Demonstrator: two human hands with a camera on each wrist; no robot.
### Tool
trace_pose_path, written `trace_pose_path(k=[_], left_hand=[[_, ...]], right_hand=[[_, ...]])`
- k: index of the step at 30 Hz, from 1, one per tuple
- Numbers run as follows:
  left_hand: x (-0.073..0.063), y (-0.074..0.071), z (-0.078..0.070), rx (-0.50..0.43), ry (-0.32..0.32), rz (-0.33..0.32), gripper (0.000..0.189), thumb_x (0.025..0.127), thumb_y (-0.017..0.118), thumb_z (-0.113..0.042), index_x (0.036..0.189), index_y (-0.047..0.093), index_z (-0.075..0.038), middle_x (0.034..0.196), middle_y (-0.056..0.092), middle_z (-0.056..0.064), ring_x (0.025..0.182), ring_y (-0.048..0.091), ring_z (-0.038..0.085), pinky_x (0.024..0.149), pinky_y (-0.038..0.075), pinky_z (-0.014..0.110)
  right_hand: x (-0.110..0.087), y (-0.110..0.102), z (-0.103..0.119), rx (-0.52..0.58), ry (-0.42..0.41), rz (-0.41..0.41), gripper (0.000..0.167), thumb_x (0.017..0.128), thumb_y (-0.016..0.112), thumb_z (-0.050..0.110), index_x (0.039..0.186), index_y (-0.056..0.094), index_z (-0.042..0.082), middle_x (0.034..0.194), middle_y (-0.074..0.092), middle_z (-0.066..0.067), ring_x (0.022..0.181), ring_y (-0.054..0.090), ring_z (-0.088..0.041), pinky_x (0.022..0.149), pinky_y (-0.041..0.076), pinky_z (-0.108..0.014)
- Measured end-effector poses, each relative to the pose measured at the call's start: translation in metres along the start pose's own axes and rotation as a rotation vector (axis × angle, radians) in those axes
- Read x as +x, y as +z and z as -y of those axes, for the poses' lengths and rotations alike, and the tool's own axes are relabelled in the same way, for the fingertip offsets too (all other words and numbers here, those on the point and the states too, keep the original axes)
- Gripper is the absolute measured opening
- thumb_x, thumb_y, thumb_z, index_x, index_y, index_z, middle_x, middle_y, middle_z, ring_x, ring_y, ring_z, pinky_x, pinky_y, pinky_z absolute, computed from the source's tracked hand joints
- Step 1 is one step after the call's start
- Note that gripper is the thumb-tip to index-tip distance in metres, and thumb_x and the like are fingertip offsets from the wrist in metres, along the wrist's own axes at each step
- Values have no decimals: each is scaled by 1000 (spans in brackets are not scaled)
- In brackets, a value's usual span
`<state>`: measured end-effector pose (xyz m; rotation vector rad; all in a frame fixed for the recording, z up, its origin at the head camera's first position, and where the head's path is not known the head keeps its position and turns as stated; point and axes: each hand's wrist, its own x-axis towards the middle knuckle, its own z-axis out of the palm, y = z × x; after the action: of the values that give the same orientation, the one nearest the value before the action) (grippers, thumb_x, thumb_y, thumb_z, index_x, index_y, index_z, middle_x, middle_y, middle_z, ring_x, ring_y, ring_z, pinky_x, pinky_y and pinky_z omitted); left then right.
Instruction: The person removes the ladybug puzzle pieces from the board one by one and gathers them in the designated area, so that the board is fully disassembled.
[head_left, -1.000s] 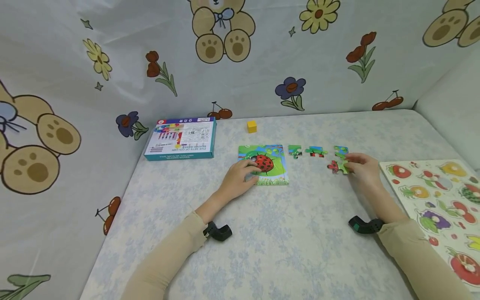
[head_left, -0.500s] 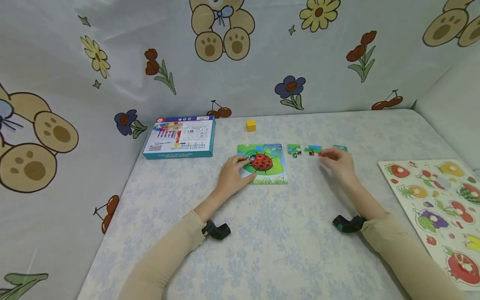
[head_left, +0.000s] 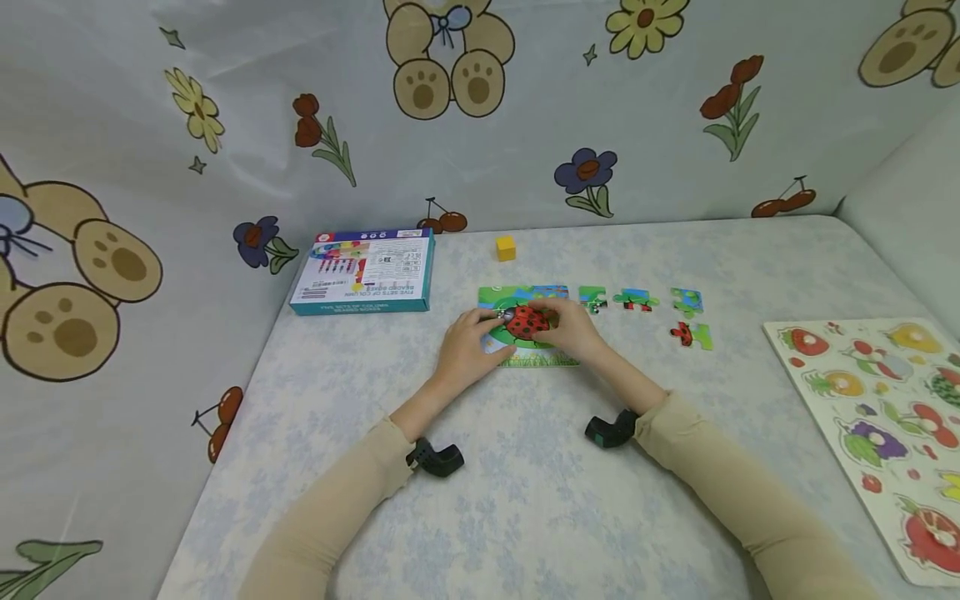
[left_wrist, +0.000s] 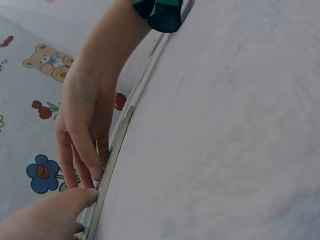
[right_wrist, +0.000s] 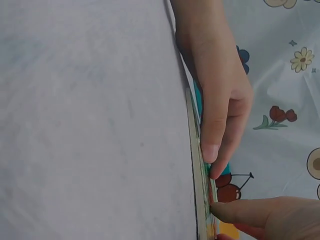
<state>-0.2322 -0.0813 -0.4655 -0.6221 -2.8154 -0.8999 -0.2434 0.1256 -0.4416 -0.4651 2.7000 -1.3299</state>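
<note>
A ladybug puzzle board lies flat on the table, its picture showing between my hands in the head view. My left hand rests on its left part, thumb and index finger spread beside the bug's head. My right hand reaches onto the right part, with fingertips on the red spotted body. Both hands have extended fingers in the wrist views, where my left hand touches the board's surface opposite my right thumb. Whether a small piece lies beneath the right fingertips is hidden.
Loose puzzle pieces lie right of the board: a green one, a blue-green one, another and a red-green one. A box and yellow cube stand behind; a fruit board lies at right.
My right hand has moved left from the loose pieces onto the ladybug board, uncovering the red-green piece. My left hand has stayed on the board.
</note>
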Motion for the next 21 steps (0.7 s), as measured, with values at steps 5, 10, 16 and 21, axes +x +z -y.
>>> trace_pose_path(k=[5, 10, 16, 21], left_hand=[[0, 1, -1, 2, 13, -10, 54, 82, 73, -37, 126, 63, -8, 131, 57, 9, 126, 48, 27, 106, 40, 48], [-1, 1, 0, 17, 14, -15, 53, 82, 73, -37, 126, 63, -8, 131, 57, 9, 126, 49, 27, 105, 40, 48], [-1, 0, -1, 28, 8, -8, 54, 82, 73, -38, 126, 63, -9, 132, 56, 8, 127, 48, 27, 105, 41, 48], [-1, 0, -2, 19, 4, -1, 54, 82, 73, -38, 127, 62, -9, 132, 56, 8, 127, 48, 27, 105, 40, 49]], right_hand=[[1, 2, -3, -11, -29, -22, 50, 81, 72, 1, 129, 57, 1, 125, 59, -22, 110, 56, -37, 86, 51, -47], [3, 8, -8, 51, -126, -45, 49, 80, 69, -9, 127, 58, 0, 116, 51, -25, 102, 55, -37, 83, 52, -44], [4, 10, -13, 223, -86, -137, 34, 86, 63, -7, 119, 61, -3, 118, 53, -23, 94, 64, -34, 79, 55, -27], [3, 0, -13, 401, 128, -187, 27, 90, 61, -1, 117, 63, 0, 121, 56, -18, 85, 65, -8, 71, 52, -16]])
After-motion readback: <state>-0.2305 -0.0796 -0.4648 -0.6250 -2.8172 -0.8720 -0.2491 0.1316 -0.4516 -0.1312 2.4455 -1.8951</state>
